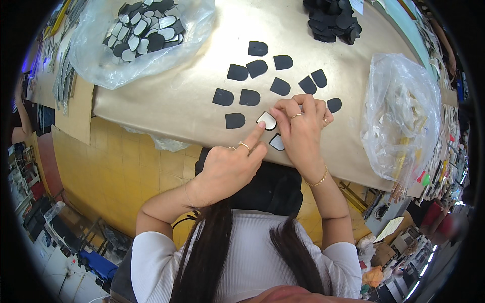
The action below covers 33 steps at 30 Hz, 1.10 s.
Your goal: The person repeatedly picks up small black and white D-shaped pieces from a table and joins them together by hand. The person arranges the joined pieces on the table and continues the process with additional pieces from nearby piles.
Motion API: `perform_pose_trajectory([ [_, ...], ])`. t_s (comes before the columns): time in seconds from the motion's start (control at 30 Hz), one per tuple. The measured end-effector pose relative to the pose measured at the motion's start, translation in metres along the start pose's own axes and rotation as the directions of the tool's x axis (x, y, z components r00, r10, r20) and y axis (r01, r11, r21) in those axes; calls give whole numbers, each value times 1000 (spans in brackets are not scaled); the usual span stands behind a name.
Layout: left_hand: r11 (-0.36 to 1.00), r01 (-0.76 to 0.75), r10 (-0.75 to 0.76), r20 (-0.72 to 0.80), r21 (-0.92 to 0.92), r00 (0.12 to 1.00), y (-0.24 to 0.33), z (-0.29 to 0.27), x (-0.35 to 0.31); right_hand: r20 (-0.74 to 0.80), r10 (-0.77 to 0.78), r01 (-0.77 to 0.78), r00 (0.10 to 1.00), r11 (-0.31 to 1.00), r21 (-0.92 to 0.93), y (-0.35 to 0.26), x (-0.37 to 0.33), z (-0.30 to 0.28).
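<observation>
A small rounded-end piece with a white face and black edge [267, 121] lies on the table right in front of me. My left hand [233, 164] presses its stretched index fingertip on the white face; its other fingers are bent. At the upper right edge of the same piece, the thumb and index finger of my right hand [303, 126] come together in a pinch. Just below lies a second white-faced piece [277, 142]. Several black pieces of that shape [250, 97] are spread beyond my hands, one of them [334, 105] beside my right hand.
At the far left, a clear plastic bag [91, 55] holds a heap of black and white pieces [144, 30]. A pile of black pieces [333, 20] sits at the far right. Another clear bag [401, 116] covers the right side of the beige table [166, 106].
</observation>
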<state>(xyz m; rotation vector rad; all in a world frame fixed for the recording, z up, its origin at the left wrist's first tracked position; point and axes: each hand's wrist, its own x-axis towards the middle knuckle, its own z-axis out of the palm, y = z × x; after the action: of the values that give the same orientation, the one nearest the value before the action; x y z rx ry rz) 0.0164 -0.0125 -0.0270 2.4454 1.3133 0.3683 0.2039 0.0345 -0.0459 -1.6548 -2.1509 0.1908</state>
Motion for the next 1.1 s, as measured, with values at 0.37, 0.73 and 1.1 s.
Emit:
perform_pose_trajectory([
  [0.37, 918, 133, -133, 26, -373, 991, -13, -13, 8, 191, 37, -57, 981, 993, 104, 9, 1, -31],
  [0.73, 947, 64, -87, -61, -316, 994, 0, -6, -3, 207, 63, -111, 976, 967, 230, 0, -1, -23],
  [1.1, 980, 26, -34, -37, -195, 999, 2, -2, -4, 241, 81, -127, 967, 975, 181, -8, 3, -19],
])
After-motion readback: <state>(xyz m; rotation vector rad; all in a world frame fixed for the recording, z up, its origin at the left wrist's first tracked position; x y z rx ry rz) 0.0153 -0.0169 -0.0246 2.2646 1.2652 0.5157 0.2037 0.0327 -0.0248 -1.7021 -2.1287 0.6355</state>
